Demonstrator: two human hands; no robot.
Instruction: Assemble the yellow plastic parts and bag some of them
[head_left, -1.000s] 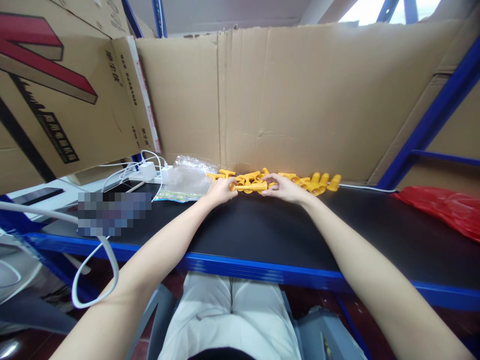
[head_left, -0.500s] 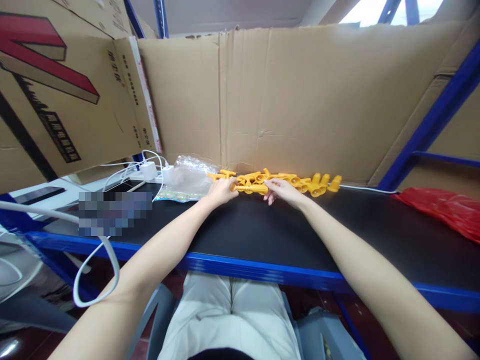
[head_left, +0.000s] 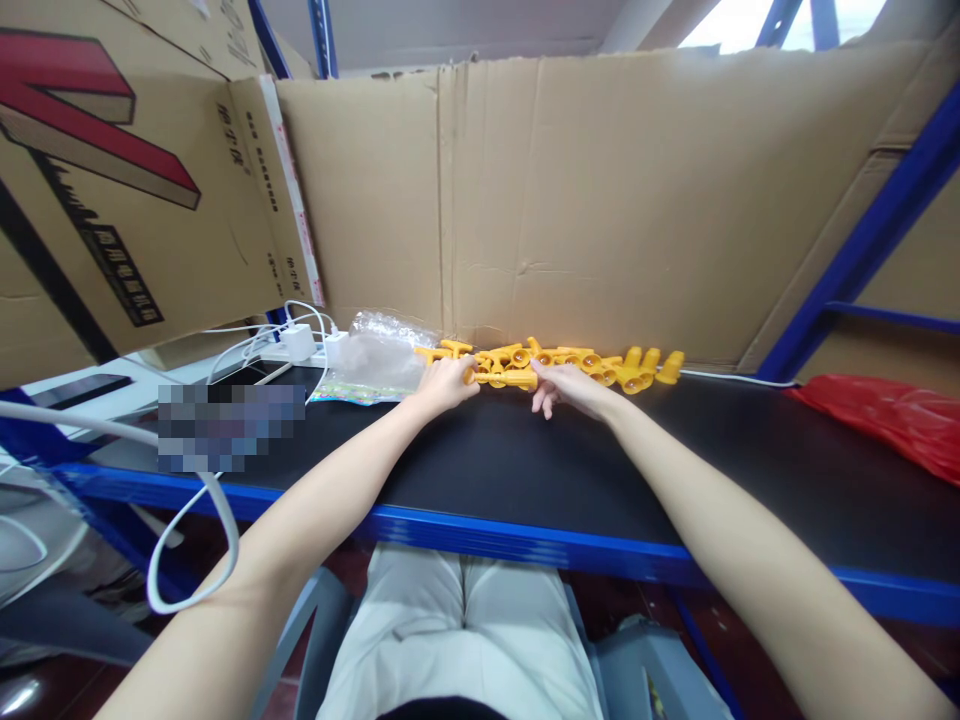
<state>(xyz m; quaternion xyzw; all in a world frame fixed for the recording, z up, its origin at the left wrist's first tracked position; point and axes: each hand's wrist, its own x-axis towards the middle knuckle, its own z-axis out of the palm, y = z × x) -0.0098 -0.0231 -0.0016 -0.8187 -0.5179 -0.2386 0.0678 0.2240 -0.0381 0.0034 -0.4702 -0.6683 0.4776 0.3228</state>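
A yellow plastic piece (head_left: 512,379), long and tube-like with a wider right end, lies level between my hands. My left hand (head_left: 448,380) is closed around its left end, so that end is hidden. At the wider end, the thumb and fingertips of my right hand (head_left: 564,387) pinch it, while the other fingers curl loosely below. Right behind my hands runs a row of several similar yellow plastic pieces (head_left: 591,361) with round, cup-shaped openings. At the row's right end, a few yellow cups (head_left: 669,367) stand with their wide ends downward.
A clear plastic bag (head_left: 379,355) lies left of my left hand, near white chargers (head_left: 298,342) and cables. The black tabletop (head_left: 517,460) has a blue front rail (head_left: 525,537). Cardboard (head_left: 600,200) walls the back. Red plastic (head_left: 885,415) lies at far right.
My right hand has shifted very slightly to the right along with the end of the yellow piece, and its lower fingers have opened a little. My left hand stays nearly in place.
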